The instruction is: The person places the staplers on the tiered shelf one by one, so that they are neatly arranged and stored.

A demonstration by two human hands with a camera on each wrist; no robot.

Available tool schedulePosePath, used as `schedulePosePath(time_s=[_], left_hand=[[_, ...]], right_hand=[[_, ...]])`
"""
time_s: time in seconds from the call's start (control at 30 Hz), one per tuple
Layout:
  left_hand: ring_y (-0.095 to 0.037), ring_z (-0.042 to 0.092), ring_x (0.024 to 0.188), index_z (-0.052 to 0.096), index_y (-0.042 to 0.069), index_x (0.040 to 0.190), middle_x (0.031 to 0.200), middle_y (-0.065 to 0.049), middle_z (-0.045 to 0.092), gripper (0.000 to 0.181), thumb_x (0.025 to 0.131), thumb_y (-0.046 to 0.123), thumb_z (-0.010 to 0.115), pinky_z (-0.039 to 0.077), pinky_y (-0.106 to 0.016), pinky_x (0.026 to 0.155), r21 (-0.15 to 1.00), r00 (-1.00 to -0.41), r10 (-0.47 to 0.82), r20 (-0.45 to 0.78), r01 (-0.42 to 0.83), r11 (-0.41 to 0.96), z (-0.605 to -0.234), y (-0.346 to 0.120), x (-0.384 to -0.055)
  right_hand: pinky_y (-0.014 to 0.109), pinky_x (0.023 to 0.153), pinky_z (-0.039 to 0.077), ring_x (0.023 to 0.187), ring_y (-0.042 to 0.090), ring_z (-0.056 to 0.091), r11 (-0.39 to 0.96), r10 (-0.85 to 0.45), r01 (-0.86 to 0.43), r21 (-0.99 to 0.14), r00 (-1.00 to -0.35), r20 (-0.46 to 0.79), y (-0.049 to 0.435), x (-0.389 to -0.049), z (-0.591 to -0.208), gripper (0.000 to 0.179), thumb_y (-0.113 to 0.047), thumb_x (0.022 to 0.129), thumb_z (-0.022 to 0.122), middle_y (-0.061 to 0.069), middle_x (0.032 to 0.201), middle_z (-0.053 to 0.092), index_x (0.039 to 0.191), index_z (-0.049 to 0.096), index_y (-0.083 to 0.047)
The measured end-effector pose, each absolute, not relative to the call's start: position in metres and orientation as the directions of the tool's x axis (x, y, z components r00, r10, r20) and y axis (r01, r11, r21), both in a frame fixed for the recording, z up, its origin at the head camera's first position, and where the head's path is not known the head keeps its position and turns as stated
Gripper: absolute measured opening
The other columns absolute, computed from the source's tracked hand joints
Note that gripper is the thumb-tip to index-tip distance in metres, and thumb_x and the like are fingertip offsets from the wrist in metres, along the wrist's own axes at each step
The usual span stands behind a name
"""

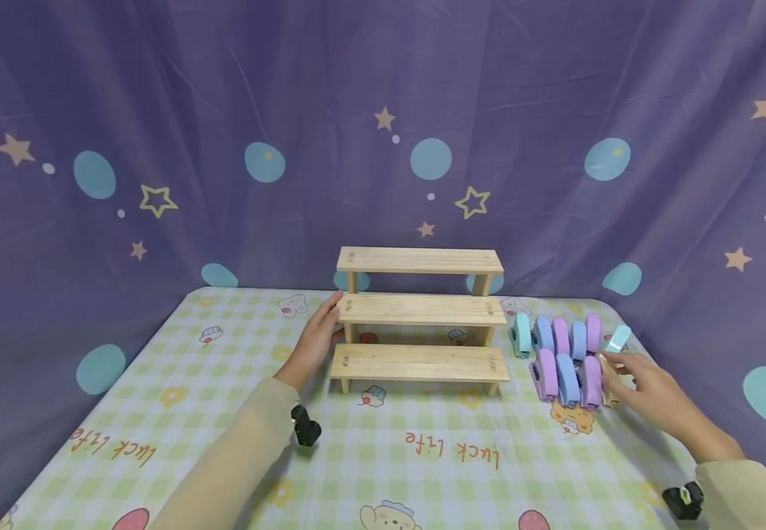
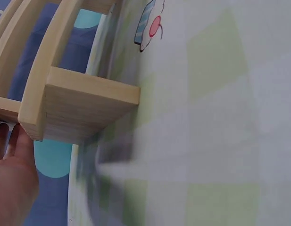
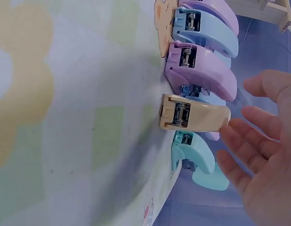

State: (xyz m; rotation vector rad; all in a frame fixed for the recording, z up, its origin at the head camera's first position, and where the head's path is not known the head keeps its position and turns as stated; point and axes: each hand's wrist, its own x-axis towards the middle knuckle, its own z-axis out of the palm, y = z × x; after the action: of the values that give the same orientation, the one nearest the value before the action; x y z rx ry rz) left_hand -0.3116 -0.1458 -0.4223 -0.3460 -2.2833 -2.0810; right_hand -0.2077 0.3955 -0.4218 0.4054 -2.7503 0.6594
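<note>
In the head view my left hand rests at the left end of the middle step of a three-step wooden display stand, fingers extended. The left wrist view shows its fingers right at the stand's end. My right hand is over the right end of a group of pastel staplers. Up close, the right wrist view has its loosely bent fingers at the top of a cream stapler, thumb apart from it. A purple stapler and a teal stapler stand on either side of the cream one.
More staplers in blue, purple and teal stand in two rows right of the stand. A checked, printed tablecloth covers the table. Behind it hangs a purple curtain with stars and dots.
</note>
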Motion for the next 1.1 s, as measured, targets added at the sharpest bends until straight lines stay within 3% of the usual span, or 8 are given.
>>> schedulePosePath(time_s=[0.2, 0.43, 0.57, 0.8, 1.1], left_hand=[[-0.031, 0.035, 0.142, 0.027, 0.017, 0.160, 0.161, -0.011, 0.029, 0.050, 0.112, 0.027, 0.033, 0.037, -0.050, 0.114, 0.976, -0.971, 0.140, 0.192, 0.205, 0.079, -0.424, -0.145, -0.311], [-0.033, 0.033, 0.143, 0.028, 0.017, 0.160, 0.162, -0.012, 0.027, 0.050, 0.112, 0.028, 0.034, 0.038, -0.052, 0.113, 0.975, -0.973, 0.129, 0.193, 0.205, 0.085, -0.426, -0.145, -0.313], [-0.032, 0.033, 0.143, 0.028, 0.017, 0.160, 0.162, -0.012, 0.027, 0.050, 0.112, 0.027, 0.035, 0.038, -0.051, 0.114, 0.977, -0.972, 0.133, 0.193, 0.203, 0.067, -0.425, -0.146, -0.312], [-0.030, 0.035, 0.141, 0.029, 0.019, 0.160, 0.161, -0.010, 0.029, 0.050, 0.111, 0.028, 0.037, 0.037, -0.050, 0.114, 0.981, -0.974, 0.136, 0.182, 0.189, 0.041, -0.423, -0.146, -0.309], [-0.026, 0.031, 0.145, 0.031, 0.023, 0.159, 0.163, -0.005, 0.026, 0.049, 0.111, 0.030, 0.038, 0.036, -0.049, 0.115, 0.985, -0.980, 0.121, 0.160, 0.167, 0.051, -0.422, -0.146, -0.308]], right_hand=[[0.055, 0.074, 0.057, 0.097, 0.047, 0.063, 0.864, -0.171, -0.301, -0.403, -0.929, 0.327, 0.402, -0.208, -0.429, 0.046, -0.013, 0.094, 0.069, 0.031, 0.124, 0.056, 0.130, 0.056, 0.010], [0.031, 0.065, 0.056, 0.095, 0.041, 0.066, 0.865, -0.121, -0.213, -0.455, -0.967, 0.222, 0.407, -0.210, -0.432, 0.054, -0.020, 0.098, 0.066, 0.032, 0.120, 0.059, 0.135, 0.049, 0.014], [0.034, 0.067, 0.056, 0.096, 0.043, 0.066, 0.857, -0.087, -0.152, -0.493, -0.985, 0.151, 0.407, -0.212, -0.433, 0.059, -0.025, 0.100, 0.063, 0.034, 0.118, 0.060, 0.138, 0.043, 0.015], [0.051, 0.079, 0.056, 0.102, 0.048, 0.063, 0.852, -0.057, -0.088, -0.516, -0.995, 0.077, 0.409, -0.214, -0.437, 0.063, -0.033, 0.102, 0.057, 0.036, 0.117, 0.060, 0.138, 0.042, 0.016], [0.032, 0.071, 0.054, 0.096, 0.034, 0.064, 0.822, -0.036, -0.047, -0.568, -0.999, 0.030, 0.413, -0.215, -0.442, 0.057, -0.035, 0.101, 0.059, 0.026, 0.111, 0.067, 0.128, 0.054, 0.015]])
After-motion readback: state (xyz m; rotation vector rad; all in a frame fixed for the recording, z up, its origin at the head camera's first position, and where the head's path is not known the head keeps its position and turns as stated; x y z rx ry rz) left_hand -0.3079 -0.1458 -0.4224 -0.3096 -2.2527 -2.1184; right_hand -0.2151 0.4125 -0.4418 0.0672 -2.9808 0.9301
